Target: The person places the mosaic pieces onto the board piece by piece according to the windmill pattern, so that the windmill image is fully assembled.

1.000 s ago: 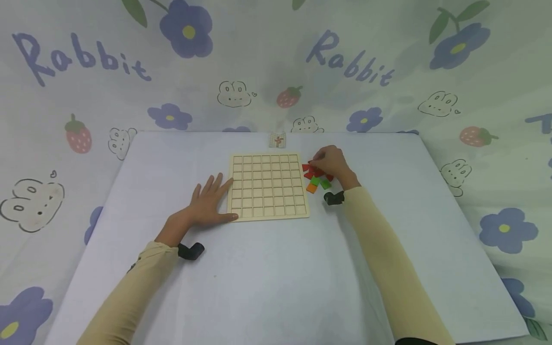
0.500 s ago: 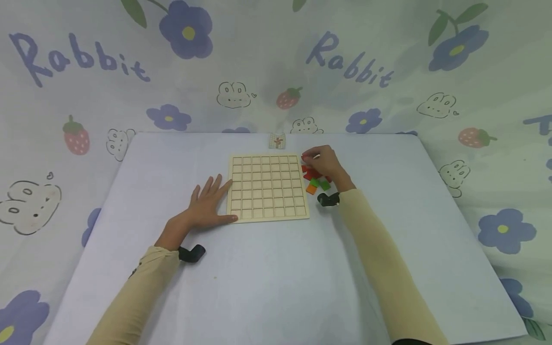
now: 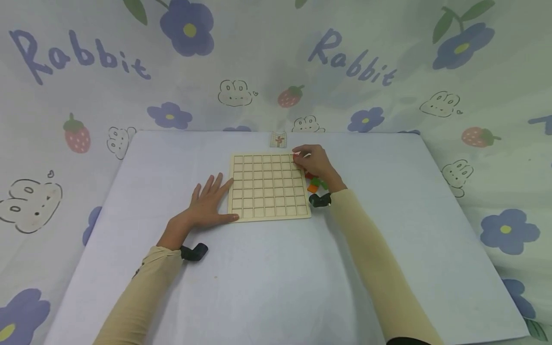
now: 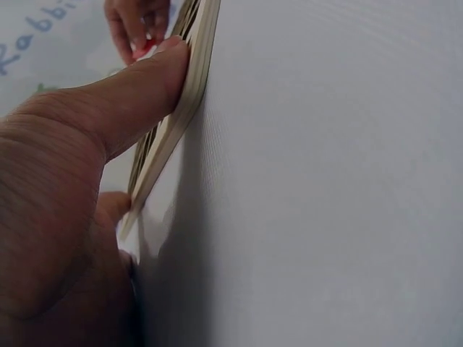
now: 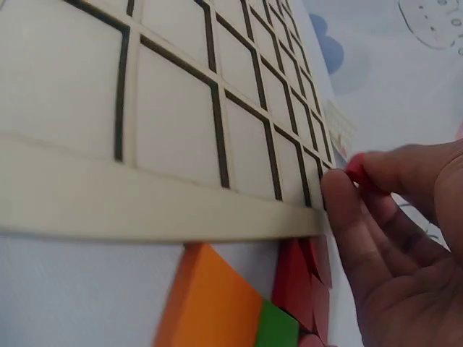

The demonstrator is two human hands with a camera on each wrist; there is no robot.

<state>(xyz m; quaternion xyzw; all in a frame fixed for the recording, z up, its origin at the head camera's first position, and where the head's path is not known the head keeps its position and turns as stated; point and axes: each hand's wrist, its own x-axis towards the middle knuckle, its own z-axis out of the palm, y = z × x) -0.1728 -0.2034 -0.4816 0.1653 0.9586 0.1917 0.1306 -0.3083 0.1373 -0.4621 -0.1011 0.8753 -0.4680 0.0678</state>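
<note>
A pale wooden board with a grid of square recesses (image 3: 265,187) lies flat on the white table. My left hand (image 3: 207,207) is spread at its left side, the thumb on the near-left corner and a finger touching the left edge. Over the far-right corner, my right hand (image 3: 318,162) pinches a small red piece (image 5: 357,168) between thumb and fingertips. The piece's full shape is hidden by the fingers. Just right of the board, partly under my right hand, lie an orange square tile (image 3: 313,189), green tiles (image 3: 316,181) and red pieces (image 5: 295,282).
A small patterned card (image 3: 278,140) lies beyond the board, near the table's far edge. Behind the table (image 3: 263,278) hangs a cloth (image 3: 258,52) printed with flowers, rabbits and strawberries. A black camera mount (image 3: 320,200) sits by my right wrist, close to the loose tiles.
My right hand has lifted the red piece from the pile and moved it left, to the board's far-right corner. My left hand has stayed in place.
</note>
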